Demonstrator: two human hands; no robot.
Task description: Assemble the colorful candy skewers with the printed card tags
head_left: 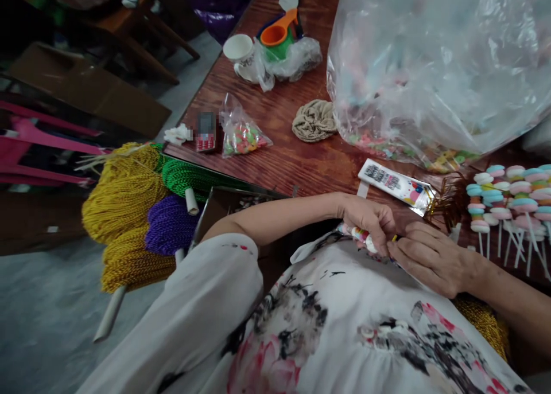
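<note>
Close to my body, both hands are closed and meet at the front edge of the table. My left hand (371, 219) grips a wrapped candy stick (360, 233), with rounded white, pink and yellow candies showing below the fingers. My right hand (434, 256) pinches at its end, where a small yellow twist tie (395, 238) shows between the fingertips. The fingers cover most of that end. Just beyond my hands lie a stack of printed candy wrappers (396, 184) and a bundle of gold twist ties (447, 202).
Candy lollipops (512, 199) are piled at the right. A large clear bag (430, 78) of candies fills the back right. A small candy bag (243, 130), a phone (206, 133), a cloth bundle (314, 120) and a cup (239, 51) sit further left. Cord hanks (124, 193) hang beside the table.
</note>
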